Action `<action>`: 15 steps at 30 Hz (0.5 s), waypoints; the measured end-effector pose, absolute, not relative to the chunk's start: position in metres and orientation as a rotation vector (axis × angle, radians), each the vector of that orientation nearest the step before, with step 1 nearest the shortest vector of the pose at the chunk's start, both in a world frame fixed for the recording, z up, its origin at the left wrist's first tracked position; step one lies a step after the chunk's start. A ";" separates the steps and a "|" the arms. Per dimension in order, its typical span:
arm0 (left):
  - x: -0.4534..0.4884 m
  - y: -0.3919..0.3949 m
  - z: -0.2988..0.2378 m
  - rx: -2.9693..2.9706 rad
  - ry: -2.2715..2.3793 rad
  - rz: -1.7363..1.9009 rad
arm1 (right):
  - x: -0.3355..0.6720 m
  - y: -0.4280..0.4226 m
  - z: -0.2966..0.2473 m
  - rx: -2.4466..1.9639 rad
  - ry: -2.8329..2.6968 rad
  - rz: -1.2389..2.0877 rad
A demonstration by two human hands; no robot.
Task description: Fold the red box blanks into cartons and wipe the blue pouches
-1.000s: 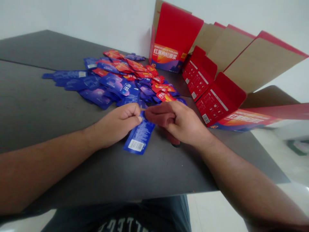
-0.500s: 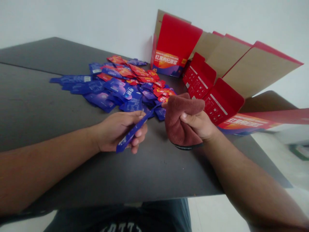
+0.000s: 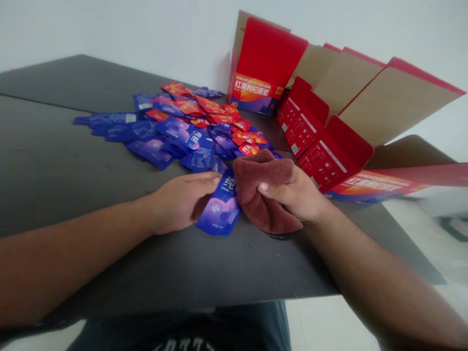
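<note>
And there, the blue sachet (image 3: 221, 207) is down flat on the dark table (image 3: 73, 195), printed face turned up, the left hand (image 3: 181, 202) lying open on its edge, the right hand (image 3: 292, 195) clamped on a maroon microfibre cloth (image 3: 265, 192) pressed against it!

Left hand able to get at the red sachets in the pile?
Probably yes: the left hand rests by a blue sachet, and only flat blue sachets lie before the red sachets.

A maroon towel (image 3: 263, 195) apparently hides the blue sachet's (image 3: 221, 209) edge.
</note>
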State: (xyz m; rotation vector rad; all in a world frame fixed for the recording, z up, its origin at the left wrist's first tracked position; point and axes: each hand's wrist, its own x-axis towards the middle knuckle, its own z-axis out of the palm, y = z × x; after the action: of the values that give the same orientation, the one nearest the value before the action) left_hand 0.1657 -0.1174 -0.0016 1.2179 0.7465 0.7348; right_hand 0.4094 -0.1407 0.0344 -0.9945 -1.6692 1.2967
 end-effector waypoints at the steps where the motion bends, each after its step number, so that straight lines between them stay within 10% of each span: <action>1: 0.167 -0.117 -0.003 1.117 0.728 0.734 | 0.411 -0.139 0.035 -1.039 -1.668 1.260; 15: 0.154 -0.105 -0.013 1.702 0.934 0.756 | 0.410 -0.136 0.034 -1.096 -1.633 1.326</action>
State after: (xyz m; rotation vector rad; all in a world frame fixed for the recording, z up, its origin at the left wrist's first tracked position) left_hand 0.1540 -0.1048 -0.0126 1.7018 0.9339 0.7560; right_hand 0.4104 -0.1357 0.0340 -1.0962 -1.6326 1.3258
